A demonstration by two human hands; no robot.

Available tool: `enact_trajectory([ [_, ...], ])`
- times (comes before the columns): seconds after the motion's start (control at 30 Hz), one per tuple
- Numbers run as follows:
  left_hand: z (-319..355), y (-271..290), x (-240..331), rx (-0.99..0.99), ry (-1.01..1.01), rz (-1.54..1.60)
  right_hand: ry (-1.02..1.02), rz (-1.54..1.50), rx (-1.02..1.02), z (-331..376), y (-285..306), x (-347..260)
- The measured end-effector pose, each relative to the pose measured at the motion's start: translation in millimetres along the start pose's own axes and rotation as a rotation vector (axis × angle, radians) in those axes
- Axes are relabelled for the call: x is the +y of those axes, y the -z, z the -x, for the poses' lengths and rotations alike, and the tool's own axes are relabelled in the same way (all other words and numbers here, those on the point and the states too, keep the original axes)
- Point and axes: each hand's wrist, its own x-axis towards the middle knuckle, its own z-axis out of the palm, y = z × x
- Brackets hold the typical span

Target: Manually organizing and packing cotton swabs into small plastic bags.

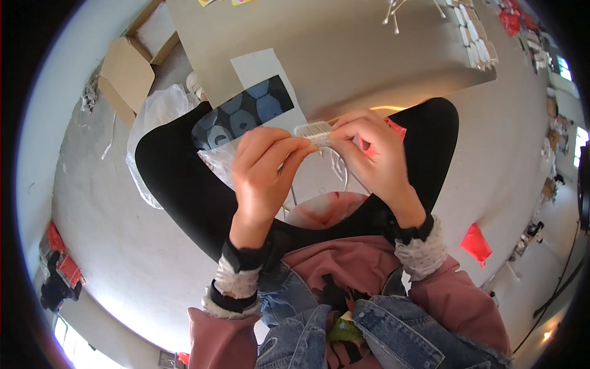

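Observation:
In front of my chest I hold up a small, flat, whitish ribbed pack (312, 130), which looks like cotton swabs lined up side by side. My left hand (260, 175) pinches its lower edge between thumb and fingers. My right hand (376, 152) grips its right end, with the fingers curled over it. Loose cotton swabs (396, 18) lie on the table (344, 55) beyond my hands. Near the table's right end stands a row of similar white packs (473, 34).
A printed dark sheet (246, 111) overhangs the table's near edge, beside white paper (261, 64). Left of it are a clear plastic bag (163, 117) and an open cardboard box (126, 77). A red piece (476, 245) lies on the floor at right. Black cloth covers my knees.

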Motion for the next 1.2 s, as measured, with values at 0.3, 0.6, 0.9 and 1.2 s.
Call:
enact_trajectory([
  [0.3,3.6,-7.4,-10.2,0.019,0.112,0.103,-0.192,-0.083,-0.054,6.2,-0.3,0.1],
  [0.6,5.1,1.3,-3.8,-0.022,0.445,0.437,-0.326,-0.221,-0.072,3.1,5.6,-9.4],
  [0.9,28.5,23.0,18.3,-0.025,0.519,0.859,-0.799,-1.611,0.121,14.9,12.6,-32.6],
  [1.2,28.1,-1.2,74.5,0.281,0.415,0.571,-0.91,-1.506,-0.026,41.6,-9.9,-52.3],
])
